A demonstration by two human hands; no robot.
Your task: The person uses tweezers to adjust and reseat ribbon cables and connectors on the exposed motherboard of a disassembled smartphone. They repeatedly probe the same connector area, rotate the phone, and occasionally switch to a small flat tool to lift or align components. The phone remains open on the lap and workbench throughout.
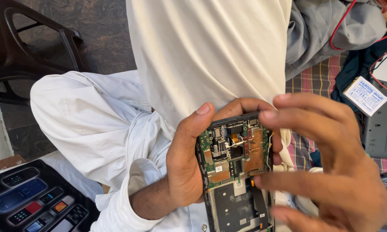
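Observation:
My left hand (185, 163) grips an opened phone (236, 172) from its left side, thumb up along the edge and fingers wrapped behind the top. The phone's back cover is off, showing a green circuit board with copper shields and a black lower section. My right hand (331, 163) hovers at the phone's right edge with fingers spread; its fingertips touch the top right corner and the right side near the board. Nothing is held in the right hand.
White clothing (94, 116) covers my lap and torso. A dark chair (34, 47) stands at upper left. A printed sheet with phone pictures (26, 202) lies at lower left. A small white box (365, 95), red wires (344, 21), a grey cloth and a checked cloth sit at right.

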